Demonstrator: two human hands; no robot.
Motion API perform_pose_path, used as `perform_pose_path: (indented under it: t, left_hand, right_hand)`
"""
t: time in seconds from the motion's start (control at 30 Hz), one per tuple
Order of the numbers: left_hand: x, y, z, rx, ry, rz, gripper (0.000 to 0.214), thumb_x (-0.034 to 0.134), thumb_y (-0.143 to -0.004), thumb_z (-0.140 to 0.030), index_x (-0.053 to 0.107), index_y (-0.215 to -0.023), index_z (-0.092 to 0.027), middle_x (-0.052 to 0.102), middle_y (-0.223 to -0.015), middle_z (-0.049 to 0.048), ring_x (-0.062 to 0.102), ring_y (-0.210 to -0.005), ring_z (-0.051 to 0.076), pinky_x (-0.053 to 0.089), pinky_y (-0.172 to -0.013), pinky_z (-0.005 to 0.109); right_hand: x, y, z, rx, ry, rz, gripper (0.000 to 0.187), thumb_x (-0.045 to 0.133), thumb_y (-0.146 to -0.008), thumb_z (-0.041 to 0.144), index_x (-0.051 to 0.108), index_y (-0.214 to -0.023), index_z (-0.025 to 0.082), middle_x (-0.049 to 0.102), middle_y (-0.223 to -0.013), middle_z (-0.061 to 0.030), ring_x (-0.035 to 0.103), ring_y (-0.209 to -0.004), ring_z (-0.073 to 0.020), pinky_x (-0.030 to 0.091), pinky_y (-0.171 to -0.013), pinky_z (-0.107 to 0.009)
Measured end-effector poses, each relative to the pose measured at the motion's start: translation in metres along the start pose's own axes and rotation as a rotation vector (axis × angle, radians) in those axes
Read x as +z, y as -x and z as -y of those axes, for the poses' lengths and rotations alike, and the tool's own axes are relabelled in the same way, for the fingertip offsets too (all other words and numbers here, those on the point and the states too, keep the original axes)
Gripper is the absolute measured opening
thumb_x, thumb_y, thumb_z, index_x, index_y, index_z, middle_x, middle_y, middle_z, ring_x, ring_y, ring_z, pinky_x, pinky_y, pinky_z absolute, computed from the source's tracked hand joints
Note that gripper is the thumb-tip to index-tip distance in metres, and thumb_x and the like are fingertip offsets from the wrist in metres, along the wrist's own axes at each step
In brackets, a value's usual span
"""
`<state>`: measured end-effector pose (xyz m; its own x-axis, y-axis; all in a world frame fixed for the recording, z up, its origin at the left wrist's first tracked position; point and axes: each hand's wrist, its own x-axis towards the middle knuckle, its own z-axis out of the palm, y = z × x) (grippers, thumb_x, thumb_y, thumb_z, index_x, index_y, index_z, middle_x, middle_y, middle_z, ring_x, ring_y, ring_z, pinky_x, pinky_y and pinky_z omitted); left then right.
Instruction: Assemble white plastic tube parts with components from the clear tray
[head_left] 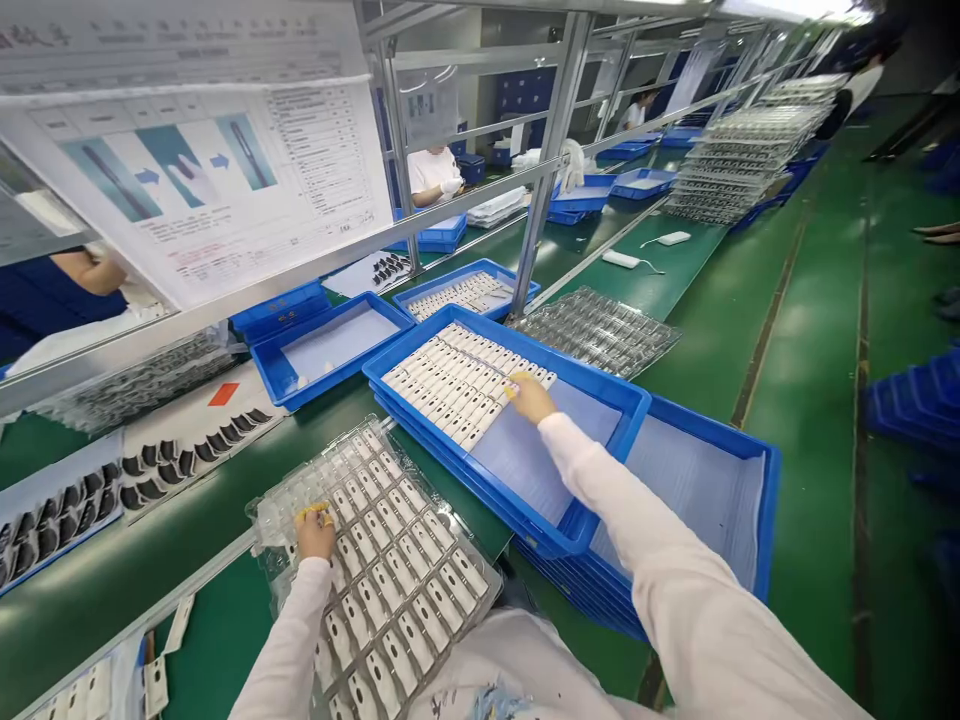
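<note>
My left hand (315, 532), with yellow covers on its fingertips, is closed over the left side of a clear plastic blister tray (480, 578). What its curled fingers hold, if anything, is hidden. White oblong parts (411, 553), each with a dark oval hole, fill many of that tray's pockets; the pockets at its upper left look bare. My right hand (532, 398) reaches into a blue plastic tray (510, 522), its fingers pinched at the edge of the rows of white parts (450, 380). Its fingertips hide whatever is between them.
Another blue tray stack (765, 500) stands at the right. Behind are a paper-lined blue tray (337, 345), empty clear blister trays (600, 330) and a metal post (551, 160). Dark curved pieces (172, 460) lie at left beneath a hanging instruction sheet (322, 190). A co-worker (433, 175) sits across the bench.
</note>
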<state>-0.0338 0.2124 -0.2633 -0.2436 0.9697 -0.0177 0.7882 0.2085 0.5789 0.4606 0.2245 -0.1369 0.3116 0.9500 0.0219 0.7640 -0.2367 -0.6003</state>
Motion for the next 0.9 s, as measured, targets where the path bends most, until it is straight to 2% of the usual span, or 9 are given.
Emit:
perform_pose_path:
  t: [0.07, 0.13, 0.2, 0.33, 0.47, 0.63, 0.77, 0.9]
  left_hand:
    - [-0.005, 0.014, -0.006, -0.036, 0.091, 0.036, 0.029, 0.062, -0.095, -0.034, 0.063, -0.119, -0.018, 0.064, -0.125, 0.0096, 0.065, -0.107, 0.023, 0.057, -0.091, 0.045]
    - [-0.011, 0.033, -0.012, -0.063, 0.193, 0.079, 0.024, 0.061, -0.095, -0.033, 0.064, -0.112, -0.017, 0.064, -0.124, 0.0104, 0.064, -0.111, 0.024, 0.055, -0.094, 0.045]
    - [-0.017, 0.055, -0.018, -0.077, 0.287, 0.122, 0.025, 0.057, -0.092, -0.036, 0.066, -0.106, -0.017, 0.063, -0.124, 0.0124, 0.063, -0.115, 0.026, 0.054, -0.099, 0.043]
    - [-0.029, 0.098, -0.025, -0.13, 0.43, 0.202, 0.047, 0.059, -0.076, -0.055, 0.066, -0.105, -0.018, 0.063, -0.128, 0.015, 0.061, -0.122, 0.034, 0.052, -0.103, 0.046]
    - [-0.037, 0.129, -0.028, -0.237, 0.496, 0.25, 0.06, 0.065, -0.065, -0.066, 0.067, -0.104, -0.021, 0.064, -0.129, 0.0161, 0.059, -0.125, 0.04, 0.052, -0.101, 0.052]
    - [-0.042, 0.156, -0.03, -0.368, 0.581, 0.318, 0.063, 0.073, -0.061, -0.066, 0.067, -0.106, -0.023, 0.062, -0.136, 0.0149, 0.054, -0.131, 0.04, 0.048, -0.106, 0.051]
    - [-0.041, 0.174, -0.037, -0.444, 0.665, 0.291, 0.067, 0.077, -0.056, -0.064, 0.066, -0.106, -0.022, 0.061, -0.136, 0.0145, 0.051, -0.134, 0.039, 0.04, -0.115, 0.05]
    - [-0.049, 0.188, -0.06, -0.476, 0.752, 0.297, 0.066, 0.08, -0.058, -0.062, 0.066, -0.11, -0.022, 0.066, -0.128, 0.0127, 0.058, -0.127, 0.036, 0.043, -0.112, 0.048]
  right_hand:
    - [-0.019, -0.018, -0.027, 0.125, 0.092, -0.086, 0.039, 0.063, -0.096, 0.034, 0.058, -0.13, 0.017, 0.058, -0.136, -0.0117, 0.06, -0.119, -0.0273, 0.052, -0.099, -0.051]
    - [-0.025, -0.029, -0.048, 0.212, 0.167, -0.143, 0.04, 0.064, -0.096, 0.034, 0.057, -0.132, 0.018, 0.056, -0.139, -0.0118, 0.058, -0.123, -0.0287, 0.05, -0.102, -0.053]
    - [-0.021, -0.035, -0.063, 0.255, 0.225, -0.179, 0.041, 0.064, -0.096, 0.034, 0.057, -0.133, 0.018, 0.055, -0.141, -0.0115, 0.057, -0.125, -0.0291, 0.049, -0.103, -0.054]
    - [-0.008, -0.042, -0.077, 0.283, 0.308, -0.224, 0.038, 0.063, -0.096, 0.036, 0.059, -0.13, 0.018, 0.057, -0.138, -0.011, 0.058, -0.122, -0.0281, 0.05, -0.102, -0.052]
    - [0.0, -0.046, -0.082, 0.309, 0.366, -0.261, 0.039, 0.062, -0.096, 0.039, 0.059, -0.128, 0.017, 0.058, -0.135, -0.0112, 0.058, -0.121, -0.0279, 0.049, -0.102, -0.052]
    - [0.005, -0.044, -0.08, 0.346, 0.39, -0.293, 0.041, 0.061, -0.096, 0.043, 0.06, -0.125, 0.015, 0.058, -0.135, -0.0123, 0.055, -0.126, -0.0295, 0.044, -0.106, -0.054]
    - [-0.005, -0.041, -0.072, 0.35, 0.349, -0.293, 0.041, 0.061, -0.096, 0.043, 0.059, -0.126, 0.015, 0.058, -0.133, -0.0121, 0.059, -0.119, -0.0274, 0.05, -0.1, -0.051]
    - [-0.023, -0.038, -0.053, 0.302, 0.264, -0.257, 0.033, 0.06, -0.097, 0.038, 0.061, -0.121, 0.016, 0.063, -0.122, -0.0087, 0.064, -0.102, -0.0216, 0.055, -0.088, -0.043]
